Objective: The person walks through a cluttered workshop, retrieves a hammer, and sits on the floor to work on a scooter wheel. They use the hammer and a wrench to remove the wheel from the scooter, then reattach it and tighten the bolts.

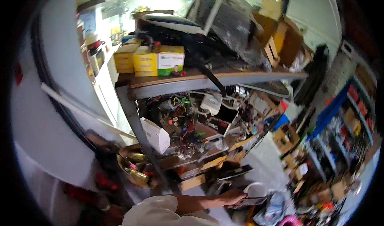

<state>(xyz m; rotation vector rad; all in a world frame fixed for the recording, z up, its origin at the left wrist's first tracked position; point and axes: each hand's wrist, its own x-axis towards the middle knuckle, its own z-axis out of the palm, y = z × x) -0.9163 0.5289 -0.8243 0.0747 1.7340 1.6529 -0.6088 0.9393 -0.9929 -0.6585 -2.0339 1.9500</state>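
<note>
From the lower edge my left arm, in a short white sleeve, stretches toward the right. My left hand (233, 198) is closed around one end of a smartphone (253, 201), a flat, dark slab held sideways with a pale edge. Just beyond the phone is a round white bucket-like container (256, 189). A grey-white plastic bag (273, 211) lies close to the phone's right end. My right hand does not show.
A bench (188, 81) holds yellow boxes (145, 62) and plastic-covered goods. Beneath it, a lower shelf is heaped with wires, parts and a white carton (155, 135). Crowded shelving (340, 122) stands right. A basket (134, 168) sits near the bench leg, and cardboard boxes (286, 140) litter the floor.
</note>
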